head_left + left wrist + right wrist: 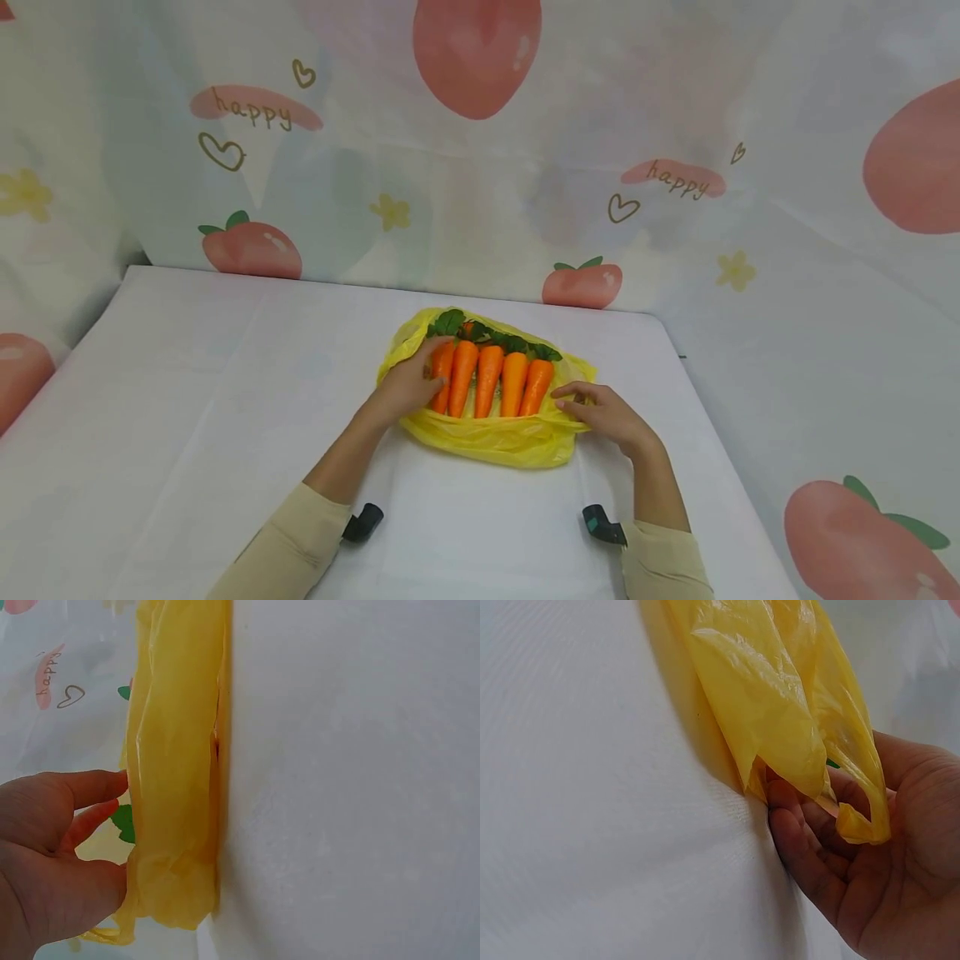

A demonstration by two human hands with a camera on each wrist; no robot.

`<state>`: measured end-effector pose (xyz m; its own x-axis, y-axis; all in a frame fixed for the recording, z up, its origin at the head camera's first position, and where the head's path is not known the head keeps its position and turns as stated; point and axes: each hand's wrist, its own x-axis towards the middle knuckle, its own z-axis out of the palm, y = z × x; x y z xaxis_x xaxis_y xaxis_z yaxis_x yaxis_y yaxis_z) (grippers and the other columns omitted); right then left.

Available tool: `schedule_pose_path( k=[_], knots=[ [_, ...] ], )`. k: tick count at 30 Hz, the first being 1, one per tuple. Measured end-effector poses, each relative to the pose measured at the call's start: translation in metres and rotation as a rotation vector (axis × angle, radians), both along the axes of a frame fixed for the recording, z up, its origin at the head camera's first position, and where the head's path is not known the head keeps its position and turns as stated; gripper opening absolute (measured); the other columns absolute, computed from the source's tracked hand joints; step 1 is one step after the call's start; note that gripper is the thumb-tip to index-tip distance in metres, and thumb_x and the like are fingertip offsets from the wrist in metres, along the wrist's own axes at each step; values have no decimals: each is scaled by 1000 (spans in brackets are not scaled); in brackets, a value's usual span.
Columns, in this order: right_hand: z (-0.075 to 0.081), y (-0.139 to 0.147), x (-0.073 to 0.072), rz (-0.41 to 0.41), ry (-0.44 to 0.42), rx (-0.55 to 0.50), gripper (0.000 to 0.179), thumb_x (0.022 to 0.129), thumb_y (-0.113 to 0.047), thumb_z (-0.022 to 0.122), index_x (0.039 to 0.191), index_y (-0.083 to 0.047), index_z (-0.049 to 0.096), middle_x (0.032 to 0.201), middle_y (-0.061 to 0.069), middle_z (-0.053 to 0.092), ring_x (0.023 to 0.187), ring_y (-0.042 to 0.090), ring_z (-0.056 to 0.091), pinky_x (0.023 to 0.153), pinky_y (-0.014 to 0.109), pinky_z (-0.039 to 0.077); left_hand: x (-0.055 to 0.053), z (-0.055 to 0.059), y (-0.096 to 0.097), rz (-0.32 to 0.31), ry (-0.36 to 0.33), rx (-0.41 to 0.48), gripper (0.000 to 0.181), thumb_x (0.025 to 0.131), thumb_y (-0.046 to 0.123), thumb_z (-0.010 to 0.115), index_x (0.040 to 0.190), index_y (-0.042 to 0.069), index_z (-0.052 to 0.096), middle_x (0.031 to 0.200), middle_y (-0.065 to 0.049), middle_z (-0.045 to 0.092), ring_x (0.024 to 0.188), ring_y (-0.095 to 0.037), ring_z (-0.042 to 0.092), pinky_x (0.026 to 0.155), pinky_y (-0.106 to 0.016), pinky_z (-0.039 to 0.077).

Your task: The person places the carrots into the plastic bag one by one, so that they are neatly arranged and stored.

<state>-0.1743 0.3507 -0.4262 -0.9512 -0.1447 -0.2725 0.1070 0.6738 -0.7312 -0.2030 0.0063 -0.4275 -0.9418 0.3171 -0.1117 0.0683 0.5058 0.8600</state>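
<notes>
A yellow plastic bag [495, 442] lies spread on the table, its mouth facing up. Several orange carrots [489, 379] with green leafy tops [510, 342] lie side by side in it. My left hand [408, 383] reaches over the bag's left side, fingers and thumb spread across the leftmost carrot [441, 379]. In the left wrist view, the bag wall [176, 750] hides the fingertips of that hand [56, 855]. At the right end, the curled fingers of my right hand [609, 415] hold the bag's edge. A bag handle loop [862, 814] hangs across the right hand [900, 862].
A white cloth covers the table [225, 400]. Behind it hangs a backdrop [465, 200] printed with peaches, hearts and flowers. Black wrist devices [363, 523] stick out from both beige sleeves [288, 533] near the table's front.
</notes>
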Motion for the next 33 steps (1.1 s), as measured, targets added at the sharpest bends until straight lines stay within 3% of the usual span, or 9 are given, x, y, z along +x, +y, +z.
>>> schedule_pose_path(
  k=[4,7,11,18,24,28,30,33],
  knots=[
    [-2,0,-4,6,3,2,34,103,-30,66,128,-7,70,100,10,54,98,28,49,74,36,44,7,3,-6,-19,71,64,67,97,3,69,156,25,46,116,-14,64,77,-21,53,63,-30,48],
    [-4,1,-7,8,2,0,33,103,-31,66,127,-8,70,99,10,54,97,28,49,74,35,45,13,8,-12,-26,102,72,68,95,1,72,155,23,48,145,-14,54,98,-27,57,76,-35,54],
    [-6,3,-10,13,3,15,33,103,-31,66,126,-9,71,99,10,54,98,28,50,75,35,45,20,12,-19,-49,132,58,68,96,2,72,156,21,48,149,-16,49,109,-31,57,88,-42,54],
    [-7,5,-16,4,3,33,31,103,-29,65,126,-9,71,104,10,56,105,30,48,78,36,45,33,20,-30,-89,127,61,64,97,7,73,155,22,50,141,-18,49,106,-26,58,89,-42,54],
    [1,10,-9,36,15,37,34,104,-29,64,130,-8,68,112,10,59,107,31,50,81,37,47,50,24,-43,-185,130,0,60,98,10,72,153,23,52,137,-13,52,108,-25,59,89,-41,55],
    [12,13,-1,54,33,81,41,104,-33,64,138,-9,63,125,16,59,117,37,49,94,50,48,60,34,-65,-211,148,-75,57,98,10,72,150,25,54,138,-12,51,111,-29,59,92,-46,55],
    [19,13,3,37,58,134,47,103,-34,64,143,-10,58,135,21,53,122,43,49,98,58,48,63,37,-80,-195,203,-160,57,98,11,73,150,24,55,141,-12,50,117,-32,58,95,-49,54],
    [29,11,9,7,148,252,58,103,-36,65,151,-8,47,152,29,35,131,51,42,101,68,43,64,37,-102,-151,402,-358,58,95,11,77,149,17,56,147,-17,48,124,-39,56,97,-54,52]
  ],
)
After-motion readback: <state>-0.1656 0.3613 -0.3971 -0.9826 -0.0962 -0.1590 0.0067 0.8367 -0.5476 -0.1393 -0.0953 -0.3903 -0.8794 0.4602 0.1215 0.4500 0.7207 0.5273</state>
